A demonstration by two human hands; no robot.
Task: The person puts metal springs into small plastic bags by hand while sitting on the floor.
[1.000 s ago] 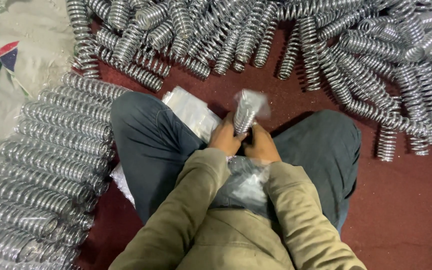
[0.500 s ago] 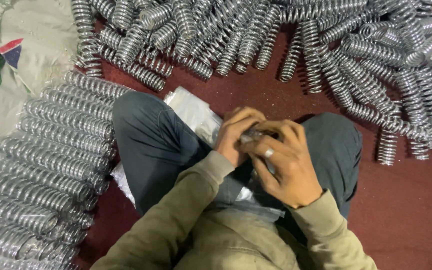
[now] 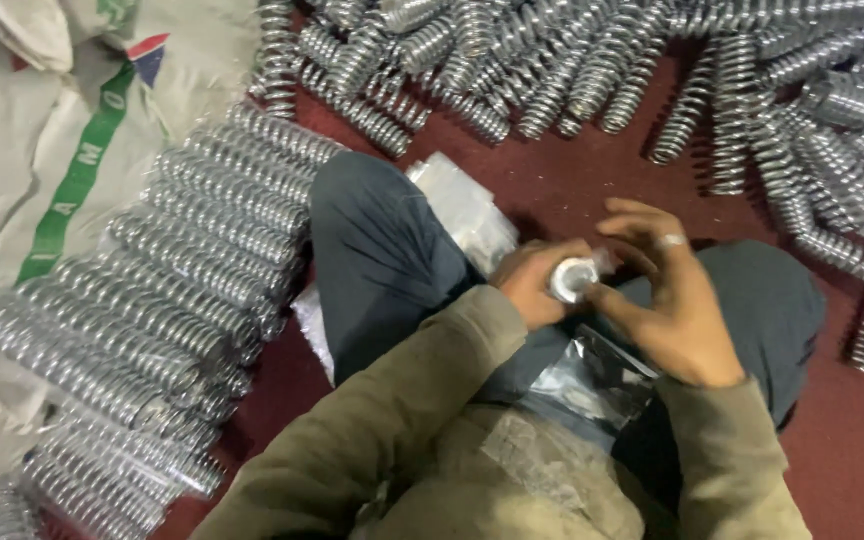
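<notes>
Dark red floor [image 3: 572, 190] is being used as the work surface, with chrome coil springs [image 3: 202, 250] lying in rows toward its left edge and more spread along the far edge. A spring in a clear plastic sleeve [image 3: 574, 278] is being held over the lap, between both hands, its long axis running away from the body, end-on to the camera. The left hand [image 3: 532, 285] is being kept clenched around it; the right hand [image 3: 667, 300] is touching it with fingers half spread. Both are equally near.
</notes>
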